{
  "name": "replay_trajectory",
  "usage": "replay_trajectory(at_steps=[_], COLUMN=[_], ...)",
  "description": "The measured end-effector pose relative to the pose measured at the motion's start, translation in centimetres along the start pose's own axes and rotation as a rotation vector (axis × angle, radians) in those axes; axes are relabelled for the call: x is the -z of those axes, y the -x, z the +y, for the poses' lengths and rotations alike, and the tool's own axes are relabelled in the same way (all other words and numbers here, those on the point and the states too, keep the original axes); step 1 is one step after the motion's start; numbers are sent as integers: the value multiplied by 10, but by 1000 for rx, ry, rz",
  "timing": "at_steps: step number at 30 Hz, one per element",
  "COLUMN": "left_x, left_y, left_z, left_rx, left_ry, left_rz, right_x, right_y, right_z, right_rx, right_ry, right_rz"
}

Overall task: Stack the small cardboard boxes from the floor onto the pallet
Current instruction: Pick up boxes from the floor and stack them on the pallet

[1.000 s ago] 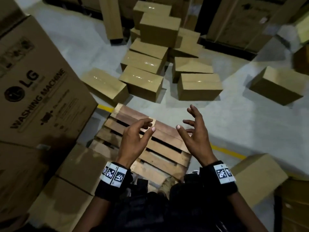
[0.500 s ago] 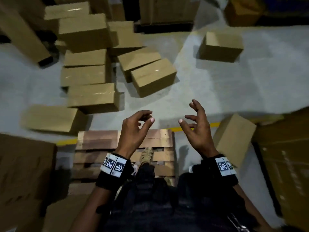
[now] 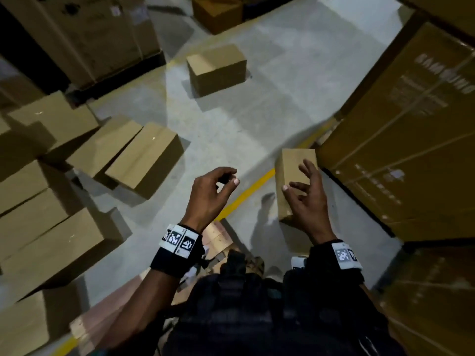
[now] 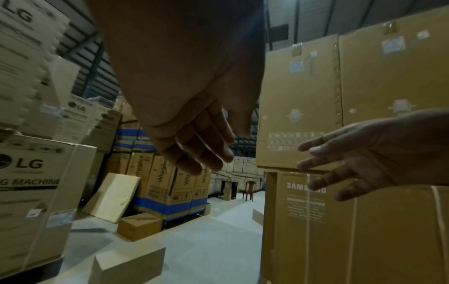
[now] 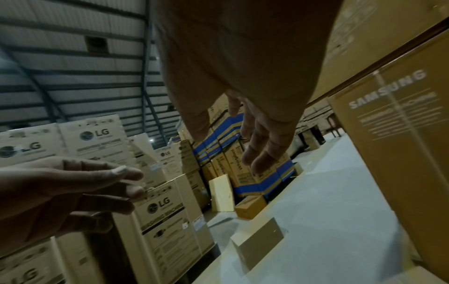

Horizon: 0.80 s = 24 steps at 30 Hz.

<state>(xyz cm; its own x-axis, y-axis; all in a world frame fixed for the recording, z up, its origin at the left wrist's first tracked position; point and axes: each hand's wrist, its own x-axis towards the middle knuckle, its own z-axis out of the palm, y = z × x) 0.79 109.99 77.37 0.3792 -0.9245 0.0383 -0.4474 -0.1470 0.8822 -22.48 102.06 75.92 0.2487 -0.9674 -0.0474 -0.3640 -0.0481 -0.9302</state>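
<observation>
Pallet [image 3: 218, 237] mostly hidden behind left forearm and torso; only corner slats show. Small box [image 3: 295, 176] beside Samsung carton [image 3: 401, 140] partly covered by right hand [image 3: 307, 199]. Box pile [image 3: 46, 201] cut by frame's left edge. Carton's small print blurred, unreadable.

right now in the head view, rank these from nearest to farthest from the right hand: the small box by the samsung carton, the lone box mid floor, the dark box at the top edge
From the right hand:
1. Small box by the Samsung carton, directly behind the hand in the picture, on the yellow line.
2. Lone box mid floor, ahead and to the left.
3. Dark box at the top edge, farthest, beyond the lone box.
</observation>
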Motion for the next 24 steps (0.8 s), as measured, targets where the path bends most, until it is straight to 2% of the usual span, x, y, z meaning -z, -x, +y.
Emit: replay_trajectory(at_steps=[3,10,14,20,24], left_x=[-40,-97,-141,-253,-326], left_y=[-27,-65,-93,-166,-220], left_z=[3,9,-8,-53,-77], left_rx=[-15,4,15,-48,-73], left_ry=[5,17,1,15,72], left_rz=[-33,-110,-178,-282,-274], right_x=[27,87,118,153,171], right_y=[-24,-63,-77,-136,-196], right_z=[20,70,110,188,238], right_rx=[28,-126,-198,-257,-258], right_ry=[-8,7,-9,-27,17], right_rz=[71,100,138,200,186])
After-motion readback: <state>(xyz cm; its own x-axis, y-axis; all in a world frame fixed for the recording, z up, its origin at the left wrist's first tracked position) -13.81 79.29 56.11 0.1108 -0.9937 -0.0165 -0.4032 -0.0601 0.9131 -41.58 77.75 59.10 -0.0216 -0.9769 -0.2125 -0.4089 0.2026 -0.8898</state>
